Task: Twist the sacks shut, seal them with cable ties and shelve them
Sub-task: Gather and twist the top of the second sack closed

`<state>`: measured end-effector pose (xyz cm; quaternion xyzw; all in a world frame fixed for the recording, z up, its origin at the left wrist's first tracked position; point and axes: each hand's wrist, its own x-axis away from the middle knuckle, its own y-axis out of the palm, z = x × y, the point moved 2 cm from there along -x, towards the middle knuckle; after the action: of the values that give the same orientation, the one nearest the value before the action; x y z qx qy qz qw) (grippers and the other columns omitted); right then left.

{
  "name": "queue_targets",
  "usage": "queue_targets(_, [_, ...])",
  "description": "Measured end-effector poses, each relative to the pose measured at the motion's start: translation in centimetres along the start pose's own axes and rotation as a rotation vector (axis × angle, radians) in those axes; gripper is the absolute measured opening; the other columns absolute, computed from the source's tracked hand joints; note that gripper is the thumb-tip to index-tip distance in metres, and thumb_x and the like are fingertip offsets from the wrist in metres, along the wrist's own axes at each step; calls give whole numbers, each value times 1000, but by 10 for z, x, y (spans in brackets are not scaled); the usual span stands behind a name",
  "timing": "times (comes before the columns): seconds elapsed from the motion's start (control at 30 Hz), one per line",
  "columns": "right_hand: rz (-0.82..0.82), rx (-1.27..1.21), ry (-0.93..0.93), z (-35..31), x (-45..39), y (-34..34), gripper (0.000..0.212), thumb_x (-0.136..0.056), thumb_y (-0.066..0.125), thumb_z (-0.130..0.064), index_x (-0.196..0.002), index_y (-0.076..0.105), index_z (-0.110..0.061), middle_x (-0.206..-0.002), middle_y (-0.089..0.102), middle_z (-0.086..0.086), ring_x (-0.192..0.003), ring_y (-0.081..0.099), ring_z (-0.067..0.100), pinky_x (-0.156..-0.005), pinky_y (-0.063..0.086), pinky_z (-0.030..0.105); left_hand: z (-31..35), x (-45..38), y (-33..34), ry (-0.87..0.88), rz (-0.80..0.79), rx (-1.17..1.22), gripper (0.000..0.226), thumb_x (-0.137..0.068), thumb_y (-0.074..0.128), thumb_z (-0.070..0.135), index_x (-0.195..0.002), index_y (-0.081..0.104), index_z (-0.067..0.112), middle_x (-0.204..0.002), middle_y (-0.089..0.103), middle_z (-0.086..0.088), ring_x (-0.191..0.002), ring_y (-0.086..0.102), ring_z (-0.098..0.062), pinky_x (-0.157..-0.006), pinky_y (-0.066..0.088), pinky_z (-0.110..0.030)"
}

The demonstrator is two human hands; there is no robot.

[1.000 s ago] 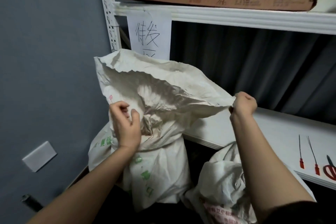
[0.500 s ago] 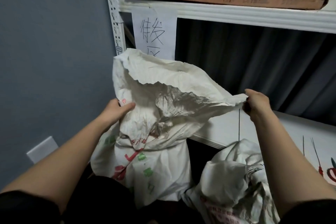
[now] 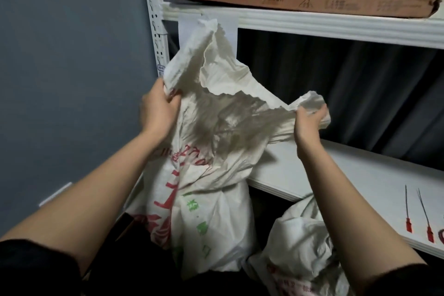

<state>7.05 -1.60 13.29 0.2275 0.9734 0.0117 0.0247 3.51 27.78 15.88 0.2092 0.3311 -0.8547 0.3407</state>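
A white woven sack (image 3: 209, 211) with red and green print stands on the floor against the shelf unit, its mouth open and pulled upward. My left hand (image 3: 157, 109) grips the left edge of the mouth. My right hand (image 3: 308, 122) grips the bunched right edge. A second white sack (image 3: 300, 243) sits lower right, below the shelf. Two red cable ties (image 3: 408, 214) lie on the white shelf (image 3: 360, 175) at the right.
A white perforated upright (image 3: 153, 14) and an upper shelf (image 3: 336, 25) carrying a flat brown carton (image 3: 312, 3) stand behind the sack. A paper label (image 3: 231, 38) hangs from the upper shelf. A grey wall (image 3: 72, 79) is at the left, a dark curtain (image 3: 360, 94) behind.
My left hand has risen from the sack's neck to the left edge of the mouth. My right hand has come inward, bunching the right edge. The mouth stands taller and narrower.
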Motion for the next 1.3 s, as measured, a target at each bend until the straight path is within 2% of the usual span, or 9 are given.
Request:
queue_targets(0.13, [359,-117,-358,-32,37,10,57,-89,46,-21,-143,33,-9,-148,35,9,-135,35,19,-111,23,28,-5,8,12,-41,-26,-63,33,-88,60,26,-118,56,14,-110,68,-12,-103,61,-37,-83,47,-39])
queue_targets(0.33, [32,467,-1085,-73,115,78,68,-86,51,-50,-139,41,-9,-138,49,1,-127,45,14,-106,26,34,10,24,38,-29,-118,-89,35,-89,59,22,-116,46,4,-114,61,-19,-105,57,-38,-79,42,-40])
queue_targets(0.53, [-276,404,-329,-59,67,96,116,-74,76,-47,-151,0,-7,-158,16,13,-142,25,26,-106,32,40,4,45,45,93,-262,-26,50,-80,70,18,-115,38,0,-121,43,-18,-119,41,-34,-99,36,-37])
queue_targets(0.63, [-383,281,-192,-43,49,87,79,-71,81,-32,-136,42,-9,-124,60,8,-110,59,24,-94,48,37,-6,50,35,102,-403,152,63,-73,63,31,-124,36,6,-122,34,-4,-122,36,-23,-102,29,-24])
queue_targets(0.7, [-418,199,-191,-36,43,78,34,-76,77,-22,-99,61,-3,-87,63,6,-76,60,18,-73,49,30,-18,49,27,74,-451,227,68,-65,51,46,-126,37,18,-123,34,1,-126,35,-20,-107,28,-31])
queue_targets(0.83, [-502,15,-289,-43,49,57,7,-90,64,-10,-92,59,-6,-79,62,0,-63,59,-2,-60,46,13,-44,34,16,-99,-627,197,95,-50,56,57,-138,25,32,-144,29,0,-130,33,-12,-114,24,-40])
queue_targets(1.0, [-606,-193,-296,-54,57,48,11,-90,59,1,-93,59,-10,-79,64,-1,-68,62,1,-63,48,12,-39,17,16,-153,-1036,170,133,-46,85,60,-150,6,38,-158,5,16,-143,13,-6,-116,16,-31])
queue_targets(1.17, [-665,-191,-270,-68,66,47,13,-88,59,-3,-86,60,-17,-64,64,-7,-55,54,3,-42,35,12,-15,19,32,-50,-1015,219,94,-56,86,43,-135,41,21,-125,55,13,-117,55,-9,-109,39,-34])
queue_targets(1.3, [-610,-127,-487,-71,65,48,17,-89,60,-1,-88,58,-18,-76,60,-2,-65,57,2,-59,45,14,-20,19,30,-3,-711,224,63,-62,83,42,-114,64,13,-107,70,0,-101,66,-18,-97,50,-44])
